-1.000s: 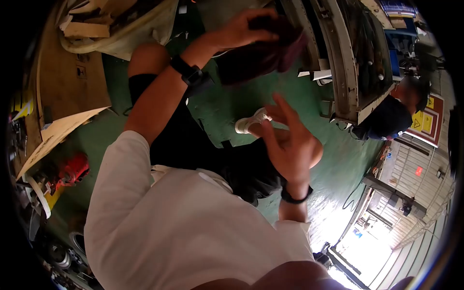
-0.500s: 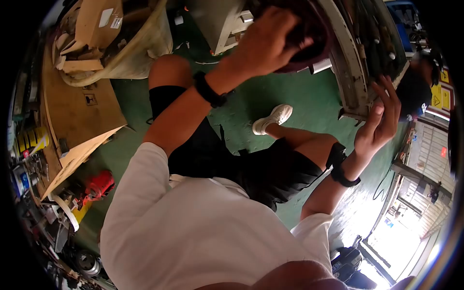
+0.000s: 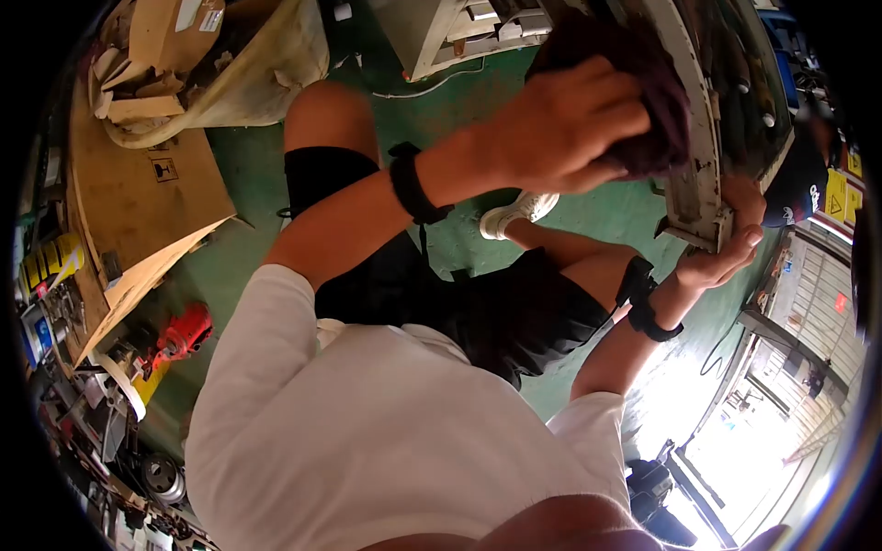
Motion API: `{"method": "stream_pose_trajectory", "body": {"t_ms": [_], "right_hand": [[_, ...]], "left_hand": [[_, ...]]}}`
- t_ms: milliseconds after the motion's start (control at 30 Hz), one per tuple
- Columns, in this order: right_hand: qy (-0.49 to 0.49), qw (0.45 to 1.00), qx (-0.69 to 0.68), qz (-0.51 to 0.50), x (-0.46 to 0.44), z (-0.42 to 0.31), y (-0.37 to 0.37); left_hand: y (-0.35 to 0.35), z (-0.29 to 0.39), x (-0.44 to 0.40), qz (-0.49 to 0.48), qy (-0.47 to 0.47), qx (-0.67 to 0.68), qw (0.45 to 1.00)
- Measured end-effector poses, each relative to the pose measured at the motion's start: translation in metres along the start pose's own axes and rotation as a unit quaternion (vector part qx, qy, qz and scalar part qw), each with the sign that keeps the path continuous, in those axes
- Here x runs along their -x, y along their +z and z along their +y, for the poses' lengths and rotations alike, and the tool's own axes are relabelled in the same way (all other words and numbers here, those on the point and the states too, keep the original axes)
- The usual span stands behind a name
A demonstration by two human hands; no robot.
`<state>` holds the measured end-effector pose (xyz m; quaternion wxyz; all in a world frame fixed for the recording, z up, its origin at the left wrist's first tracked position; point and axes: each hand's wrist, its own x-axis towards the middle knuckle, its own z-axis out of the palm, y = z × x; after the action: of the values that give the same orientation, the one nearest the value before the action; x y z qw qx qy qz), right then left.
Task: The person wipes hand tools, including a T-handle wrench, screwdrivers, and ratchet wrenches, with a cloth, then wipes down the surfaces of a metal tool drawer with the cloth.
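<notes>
My left hand [image 3: 574, 124] is closed on a dark maroon cloth [image 3: 657, 110], bunched up and pressed against a worn, pale metal frame [image 3: 694, 184]. The frame has chipped paint, and several long-handled tools [image 3: 740, 64] lie along its far side. At the frame's near end, my right hand [image 3: 721, 243] has its fingers curled around the corner, with the thumb sticking out. Part of those fingers is hidden or in shadow. Both wrists wear black bands.
A pale sack [image 3: 266, 83] of torn cardboard stands at upper left, above a wooden crate [image 3: 138, 193]. A red tool [image 3: 184, 331] sits on the green floor [image 3: 239, 303]. A white cabinet [image 3: 432, 37] is ahead. Another person in dark clothing [image 3: 792, 188] is at right.
My left hand has moved right and slightly down with the cloth, onto the frame. My right hand has gone from spread fingers beside the frame to curled fingers at its end.
</notes>
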<state>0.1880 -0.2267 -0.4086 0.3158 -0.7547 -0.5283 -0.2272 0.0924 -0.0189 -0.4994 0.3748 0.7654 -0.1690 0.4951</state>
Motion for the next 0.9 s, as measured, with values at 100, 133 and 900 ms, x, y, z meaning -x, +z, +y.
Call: {"method": "stream_pose_trajectory", "body": {"t_ms": [100,133,900], "right_hand": [[0.007,1.000,-0.009,0.016,0.001,0.001,0.003],[0.009,0.999,-0.024,0.023,0.002,0.001,0.004],[-0.001,0.996,-0.034,0.083,0.000,0.000,0.011]], "left_hand": [[0.001,0.007,0.002,-0.026,-0.006,0.019,0.999],[0.000,0.006,0.003,-0.048,-0.005,0.033,0.998],[-0.002,0.012,0.011,-0.134,0.094,-0.026,0.986]]}}
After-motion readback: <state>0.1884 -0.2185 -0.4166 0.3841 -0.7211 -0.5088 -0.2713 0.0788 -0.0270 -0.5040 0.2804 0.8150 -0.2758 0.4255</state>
